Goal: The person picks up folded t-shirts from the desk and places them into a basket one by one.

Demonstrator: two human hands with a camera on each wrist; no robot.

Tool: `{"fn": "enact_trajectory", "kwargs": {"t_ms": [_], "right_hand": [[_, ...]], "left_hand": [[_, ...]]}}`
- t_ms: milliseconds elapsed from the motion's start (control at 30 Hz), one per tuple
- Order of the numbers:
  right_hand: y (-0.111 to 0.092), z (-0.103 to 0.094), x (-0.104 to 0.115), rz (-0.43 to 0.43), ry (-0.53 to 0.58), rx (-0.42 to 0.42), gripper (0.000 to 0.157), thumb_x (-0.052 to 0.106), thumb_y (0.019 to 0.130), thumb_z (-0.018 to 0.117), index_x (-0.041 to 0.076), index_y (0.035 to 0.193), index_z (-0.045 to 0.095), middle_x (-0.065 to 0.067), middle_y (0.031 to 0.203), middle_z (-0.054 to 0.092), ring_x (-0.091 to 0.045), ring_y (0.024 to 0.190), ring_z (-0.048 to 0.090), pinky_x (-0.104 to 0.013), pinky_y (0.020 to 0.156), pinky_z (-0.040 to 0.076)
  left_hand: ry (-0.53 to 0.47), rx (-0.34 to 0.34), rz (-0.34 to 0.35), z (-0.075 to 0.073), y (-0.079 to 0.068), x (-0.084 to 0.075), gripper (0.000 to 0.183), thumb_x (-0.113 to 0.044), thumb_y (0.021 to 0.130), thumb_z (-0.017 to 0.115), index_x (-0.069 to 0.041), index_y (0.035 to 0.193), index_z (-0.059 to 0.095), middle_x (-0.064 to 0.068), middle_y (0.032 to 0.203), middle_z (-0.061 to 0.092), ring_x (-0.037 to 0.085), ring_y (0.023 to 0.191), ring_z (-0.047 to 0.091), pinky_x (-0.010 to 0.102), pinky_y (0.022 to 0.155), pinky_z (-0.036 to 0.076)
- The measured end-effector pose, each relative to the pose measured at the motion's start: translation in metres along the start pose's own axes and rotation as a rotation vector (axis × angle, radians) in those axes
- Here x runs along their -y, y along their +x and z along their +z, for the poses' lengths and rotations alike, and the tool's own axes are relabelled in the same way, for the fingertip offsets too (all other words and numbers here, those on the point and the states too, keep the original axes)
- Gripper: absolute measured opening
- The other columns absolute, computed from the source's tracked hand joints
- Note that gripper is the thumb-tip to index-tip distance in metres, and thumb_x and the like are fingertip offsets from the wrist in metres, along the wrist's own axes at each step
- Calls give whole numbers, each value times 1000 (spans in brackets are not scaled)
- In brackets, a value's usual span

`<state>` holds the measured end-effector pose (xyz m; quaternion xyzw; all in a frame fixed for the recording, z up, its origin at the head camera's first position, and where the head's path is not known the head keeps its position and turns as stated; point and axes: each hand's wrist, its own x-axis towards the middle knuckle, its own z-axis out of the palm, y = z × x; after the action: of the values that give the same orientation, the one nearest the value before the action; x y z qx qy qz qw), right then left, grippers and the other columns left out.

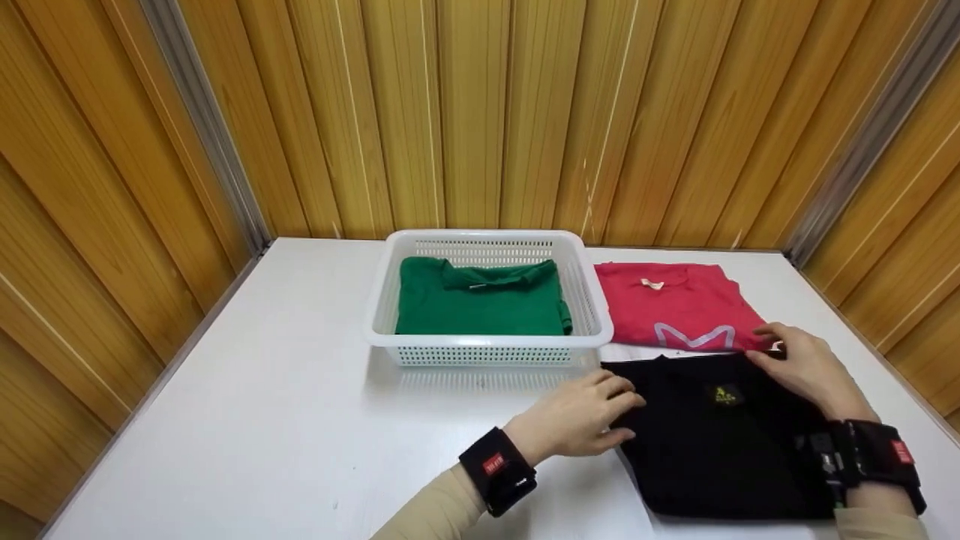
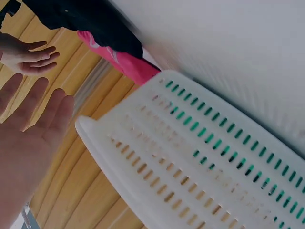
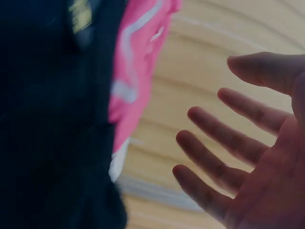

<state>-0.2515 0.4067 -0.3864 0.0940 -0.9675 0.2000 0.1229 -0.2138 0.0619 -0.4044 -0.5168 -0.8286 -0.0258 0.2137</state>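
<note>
A folded black shirt (image 1: 720,450) with a yellow neck print lies at the front right of the white table. Beside its left edge is my left hand (image 1: 577,416), fingers loosely bent and apart from the cloth in the left wrist view. My right hand (image 1: 814,371) hovers near the shirt's upper right corner; in the right wrist view its fingers (image 3: 228,138) are spread with nothing between them. Behind the black shirt lies a folded pink-red shirt (image 1: 645,307) with a pale zigzag print. A folded green shirt (image 1: 480,307) sits inside the white plastic basket (image 1: 487,341).
The basket stands at the table's middle, its slotted side (image 2: 200,138) close to the left hand. Yellow wood-patterned walls (image 1: 472,112) enclose the back and sides of the white table (image 1: 262,420). The pink-red shirt lies against the basket's right side.
</note>
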Motion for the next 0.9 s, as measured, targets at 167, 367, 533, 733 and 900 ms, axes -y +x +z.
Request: {"fn": "enact_trajectory", "kwargs": {"t_ms": [167, 367, 533, 733, 900], "right_hand": [[-12, 6, -24, 50, -67, 102, 47, 21, 84, 68, -11, 116, 55, -40, 110, 54, -56, 105, 48, -65, 87, 38], [-21, 11, -34, 77, -96, 202, 58, 26, 80, 71, -12, 120, 51, -44, 114, 48, -60, 106, 45, -67, 88, 38], [-21, 12, -36, 64, -116, 236, 62, 27, 77, 74, -12, 119, 51, -45, 114, 46, -61, 105, 45, -66, 88, 39], [-22, 17, -36, 24, -140, 241, 59, 26, 74, 76, -10, 116, 54, -44, 112, 48, -59, 102, 48, -65, 86, 40], [-23, 20, -33, 4, -148, 247, 57, 25, 74, 77, -9, 115, 56, -43, 112, 48, -61, 99, 48, -66, 85, 40]], "left_hand": [[39, 177, 33, 15, 15, -25, 47, -51, 94, 48, -27, 135, 49, -4, 136, 54, 15, 124, 50, 23, 100, 45], [30, 325, 56, 28, 26, -40, 47, -51, 95, 45, -34, 139, 44, -9, 140, 50, 13, 128, 47, 20, 106, 39], [31, 361, 73, 32, 27, -41, 43, -50, 96, 44, -36, 136, 47, -13, 133, 54, 8, 125, 48, 15, 106, 36], [52, 375, 99, 32, 25, -41, 41, -50, 96, 43, -36, 134, 51, -11, 132, 55, 7, 124, 48, 15, 106, 34], [47, 398, 92, 31, 21, -40, 41, -52, 95, 44, -36, 132, 52, -11, 127, 56, 6, 119, 50, 15, 100, 39]]}}
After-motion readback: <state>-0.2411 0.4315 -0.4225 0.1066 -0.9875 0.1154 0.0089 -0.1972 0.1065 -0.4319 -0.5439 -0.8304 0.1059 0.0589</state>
